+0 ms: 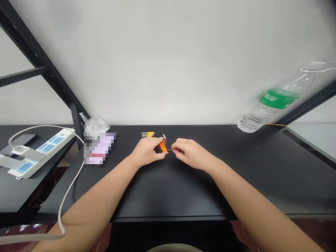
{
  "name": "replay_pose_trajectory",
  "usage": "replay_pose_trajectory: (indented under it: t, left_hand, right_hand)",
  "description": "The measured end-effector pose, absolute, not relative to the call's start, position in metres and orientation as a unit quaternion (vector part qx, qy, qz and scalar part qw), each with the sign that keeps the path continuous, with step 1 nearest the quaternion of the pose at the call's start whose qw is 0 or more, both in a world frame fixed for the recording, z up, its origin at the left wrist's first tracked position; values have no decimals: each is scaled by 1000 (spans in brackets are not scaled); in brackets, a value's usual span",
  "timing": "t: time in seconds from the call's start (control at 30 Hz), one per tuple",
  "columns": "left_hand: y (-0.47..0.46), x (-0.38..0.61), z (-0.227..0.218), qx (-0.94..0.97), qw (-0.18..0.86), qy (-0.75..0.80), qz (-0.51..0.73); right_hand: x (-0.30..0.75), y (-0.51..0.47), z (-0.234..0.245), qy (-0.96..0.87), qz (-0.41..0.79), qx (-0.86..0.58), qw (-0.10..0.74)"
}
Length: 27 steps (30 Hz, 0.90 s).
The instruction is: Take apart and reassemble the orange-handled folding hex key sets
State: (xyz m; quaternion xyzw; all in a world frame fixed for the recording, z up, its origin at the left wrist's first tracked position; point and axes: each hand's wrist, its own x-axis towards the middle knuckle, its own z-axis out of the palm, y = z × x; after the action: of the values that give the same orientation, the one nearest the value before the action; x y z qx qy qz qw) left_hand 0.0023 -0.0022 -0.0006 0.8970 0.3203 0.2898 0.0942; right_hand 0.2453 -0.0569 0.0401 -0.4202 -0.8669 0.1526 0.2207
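One half-closed hand (146, 151) grips orange strip (163, 146).

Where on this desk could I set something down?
The main bare patch lies between the right forearm and the plastic bottle; another, between both forearms, near the front edge. Crowded: power strip, plastic bag and white cable at left; a thin pale rod between left hand and right hand.
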Motion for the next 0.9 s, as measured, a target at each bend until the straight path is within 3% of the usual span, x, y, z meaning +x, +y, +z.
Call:
replay_pose_trajectory:
  t: [0.6,0.9]
  left_hand:
    - [-7,7,-5,907,84,293,290]
    - [-2,7,-9,865,159,351,320]
  right_hand:
    - [243,-55,36,-855,193,-429,219]
    - [229,-43,10,-568,552,-480,378]
